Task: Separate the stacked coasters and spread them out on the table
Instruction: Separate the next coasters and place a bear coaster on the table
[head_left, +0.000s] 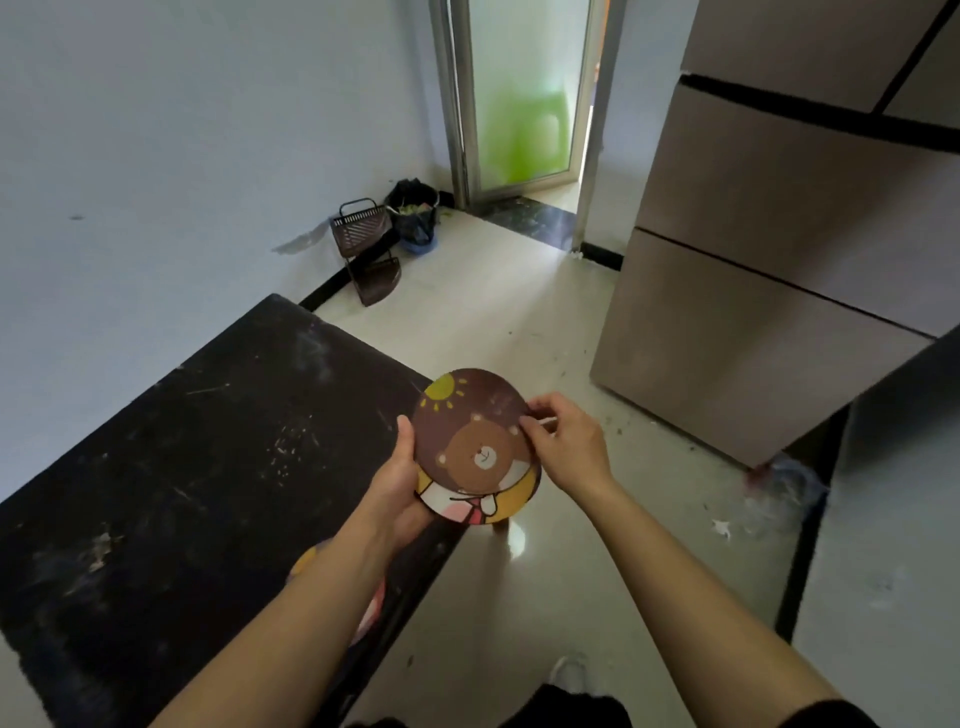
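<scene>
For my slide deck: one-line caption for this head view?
Left hand cradles stacked coasters beside black table; right hand pinches the top one's edge.

No readable text, label, brand or number shows anywhere. The top coaster (470, 431), held between the left hand (400, 478) and the right hand (566, 441), carries only cartoon pictures, a bear and a sun, with no lettering.

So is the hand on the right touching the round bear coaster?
Touching. The head view shows the right hand pinching the right edge of the bear coaster with its fingertips.
</scene>
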